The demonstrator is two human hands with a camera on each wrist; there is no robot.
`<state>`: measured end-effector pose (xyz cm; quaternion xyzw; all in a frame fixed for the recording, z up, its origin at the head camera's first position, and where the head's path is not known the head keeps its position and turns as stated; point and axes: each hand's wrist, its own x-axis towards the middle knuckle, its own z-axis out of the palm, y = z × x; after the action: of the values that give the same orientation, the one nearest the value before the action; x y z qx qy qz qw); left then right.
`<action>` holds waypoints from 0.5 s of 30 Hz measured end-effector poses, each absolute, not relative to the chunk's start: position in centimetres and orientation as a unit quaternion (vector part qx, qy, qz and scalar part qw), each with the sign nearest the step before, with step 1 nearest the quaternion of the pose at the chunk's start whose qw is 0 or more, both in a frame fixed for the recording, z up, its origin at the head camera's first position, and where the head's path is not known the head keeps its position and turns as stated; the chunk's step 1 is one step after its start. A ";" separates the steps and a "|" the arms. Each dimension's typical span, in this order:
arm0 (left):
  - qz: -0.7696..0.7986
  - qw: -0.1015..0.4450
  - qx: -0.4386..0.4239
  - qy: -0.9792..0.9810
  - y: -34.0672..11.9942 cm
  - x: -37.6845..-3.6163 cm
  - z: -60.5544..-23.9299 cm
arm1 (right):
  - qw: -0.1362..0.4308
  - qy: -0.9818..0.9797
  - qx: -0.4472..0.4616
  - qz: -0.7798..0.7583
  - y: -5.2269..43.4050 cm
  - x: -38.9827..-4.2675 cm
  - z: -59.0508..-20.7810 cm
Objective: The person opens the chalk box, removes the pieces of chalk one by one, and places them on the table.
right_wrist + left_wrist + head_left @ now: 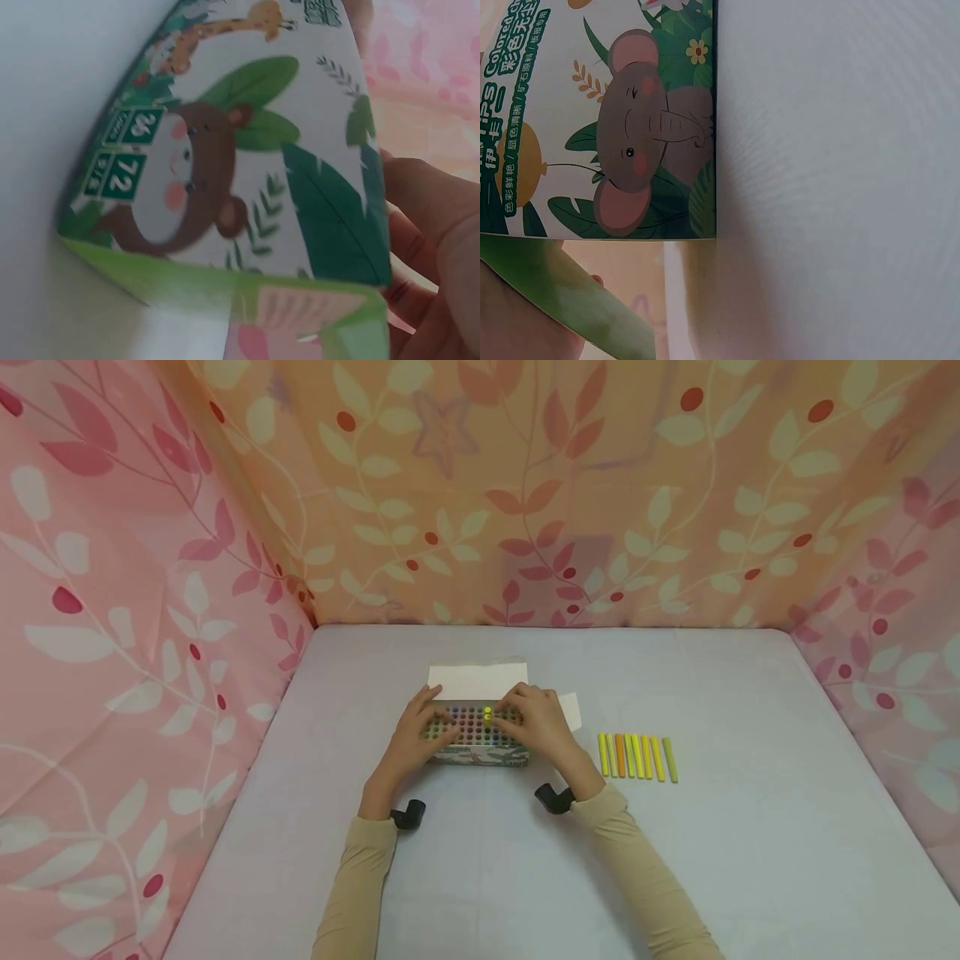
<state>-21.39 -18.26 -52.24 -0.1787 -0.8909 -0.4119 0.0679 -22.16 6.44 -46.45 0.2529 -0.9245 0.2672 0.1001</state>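
An open box of coloured chalk stands on the table, its rows of chalk ends facing up. Two yellow chalk sticks rise above the rest. At these, my right hand has thumb and index finger close together, seeming to pinch one. My left hand rests over the box's left end, thumb and index finger above the chalk ends. The left wrist view shows an elephant on the printed box and a green side flap partly covering that hand. Curled right fingers show beside the box in the right wrist view.
Right of the box lies a row of several yellow, orange and greenish chalk sticks. The white lid is folded back behind the box, and a side flap sticks out right. Patterned curtains border the white table.
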 end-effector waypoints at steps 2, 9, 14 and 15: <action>-0.410 0.069 -0.181 -0.891 -18.3 -21.4 -52.3 | 0.098 -0.925 0.247 0.270 6.2 -22.1 -46.6; -0.407 0.077 -0.185 -0.891 -18.3 -21.5 -52.2 | 0.112 -0.932 0.229 0.256 5.5 -22.0 -47.1; -0.406 0.081 -0.187 -0.891 -18.2 -21.5 -52.2 | 0.129 -0.932 0.225 0.253 5.1 -22.0 -47.5; -0.405 0.080 -0.187 -0.891 -18.2 -21.5 -52.2 | 0.133 -0.931 0.225 0.254 5.1 -22.0 -47.6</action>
<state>-21.48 -18.24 -52.23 -0.1871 -0.8914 -0.4049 0.0805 -22.05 5.06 -47.57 0.2253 -0.9313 0.2535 0.1329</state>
